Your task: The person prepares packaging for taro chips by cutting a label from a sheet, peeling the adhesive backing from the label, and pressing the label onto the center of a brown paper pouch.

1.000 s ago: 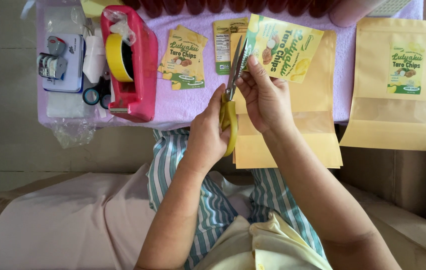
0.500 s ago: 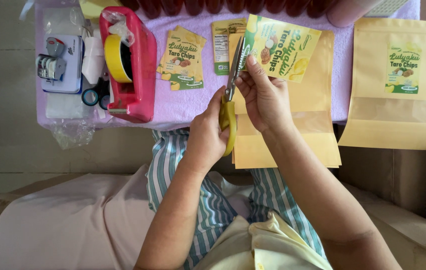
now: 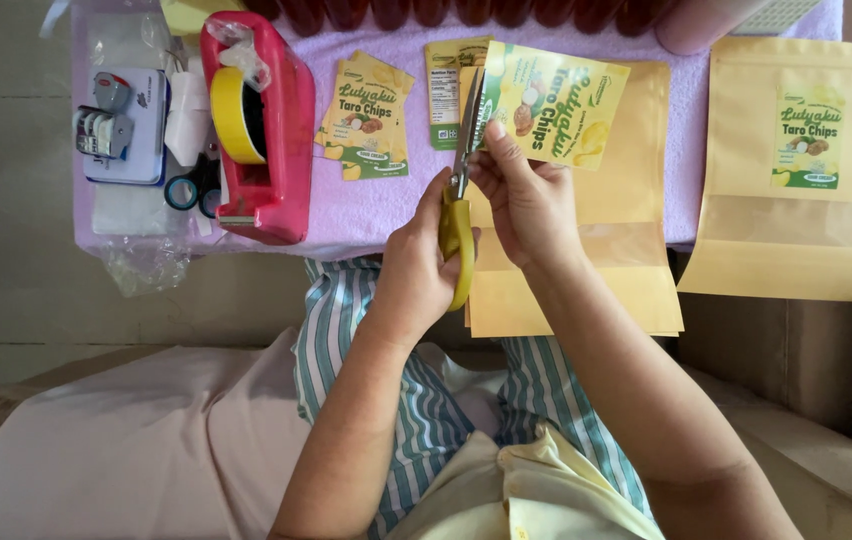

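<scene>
Two hands worked: our left [image 3: 416,265] gripped scissors [image 3: 461,200]; our right [image 3: 526,200] pinched a label [image 3: 556,115] beside the blades.

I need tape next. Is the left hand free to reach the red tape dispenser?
Probably not yet: the left hand grips the scissors, mid-cut on a label. The path to the dispenser looks unobstructed.

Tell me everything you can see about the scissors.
The scissors have yellow handles that look like plastic and slim grey metal blades. They stand nearly upright in view, blades pointing away from the person, toward the purple cloth. The left hand grips the handles. The blades lie along the left edge of a yellow-green printed label, which the right hand holds. How far the blades are open is hard to tell.
</scene>
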